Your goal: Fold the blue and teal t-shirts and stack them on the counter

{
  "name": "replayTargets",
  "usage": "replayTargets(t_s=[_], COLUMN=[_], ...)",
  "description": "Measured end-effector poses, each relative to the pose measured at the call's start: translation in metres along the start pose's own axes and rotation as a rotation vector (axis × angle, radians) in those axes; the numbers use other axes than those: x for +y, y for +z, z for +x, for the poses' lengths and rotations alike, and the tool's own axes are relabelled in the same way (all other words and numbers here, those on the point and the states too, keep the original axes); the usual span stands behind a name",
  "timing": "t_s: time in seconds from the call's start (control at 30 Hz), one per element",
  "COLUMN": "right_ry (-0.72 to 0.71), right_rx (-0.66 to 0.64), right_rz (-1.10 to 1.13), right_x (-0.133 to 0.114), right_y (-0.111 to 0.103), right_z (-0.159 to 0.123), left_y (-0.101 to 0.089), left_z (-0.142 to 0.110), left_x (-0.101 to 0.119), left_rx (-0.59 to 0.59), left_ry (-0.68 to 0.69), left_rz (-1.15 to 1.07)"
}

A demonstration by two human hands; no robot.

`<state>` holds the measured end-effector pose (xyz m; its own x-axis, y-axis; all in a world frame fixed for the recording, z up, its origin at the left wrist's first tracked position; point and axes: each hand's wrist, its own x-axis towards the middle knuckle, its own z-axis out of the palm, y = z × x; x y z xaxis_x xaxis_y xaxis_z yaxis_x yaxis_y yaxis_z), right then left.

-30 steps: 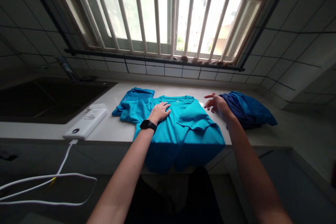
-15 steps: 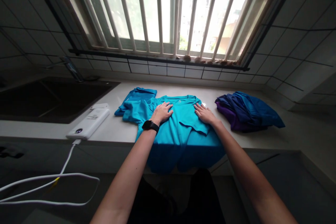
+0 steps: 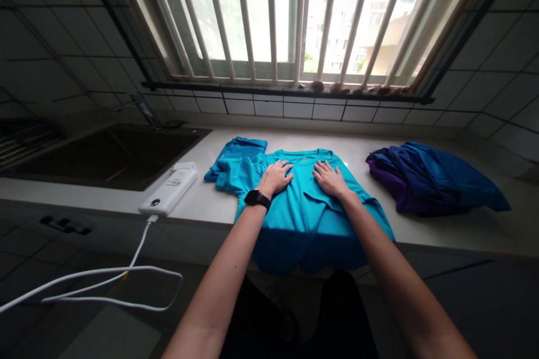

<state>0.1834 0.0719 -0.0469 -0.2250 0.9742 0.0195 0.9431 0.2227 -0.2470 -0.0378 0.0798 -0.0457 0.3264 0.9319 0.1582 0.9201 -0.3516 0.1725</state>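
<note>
Both palms press flat on the turquoise T-shirt (image 3: 301, 224), my left hand (image 3: 275, 176) and right hand (image 3: 330, 179) close together, fingers (image 3: 284, 167) spread and gripping nothing. The shirt lies on the white surface (image 3: 202, 205), its hem hanging over the front edge, a folded blue garment (image 3: 240, 150) touching its sleeve on my left, and a blue-and-purple clothes pile (image 3: 429, 179) to my right.

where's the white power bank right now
In the head view, the white power bank lies on the counter to the person's left of the teal T-shirt, beside the dark sink, its white cable trailing over the front edge.
</note>
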Motion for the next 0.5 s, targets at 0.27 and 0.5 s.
replayTargets(t_s=[0.27,0.5], right_ry=[-0.113,-0.053], right_rx=[0.306,0.327], right_rz=[0.476,0.650], right_x=[0.031,0.026], right_y=[0.007,0.007], right_z=[0.014,0.015], left_y=[-0.024,-0.069], left_z=[-0.006,-0.047], left_x=[0.009,-0.056], left_rx=[0.244,0.253], left_ry=[-0.133,-0.641], left_rz=[-0.106,-0.116])
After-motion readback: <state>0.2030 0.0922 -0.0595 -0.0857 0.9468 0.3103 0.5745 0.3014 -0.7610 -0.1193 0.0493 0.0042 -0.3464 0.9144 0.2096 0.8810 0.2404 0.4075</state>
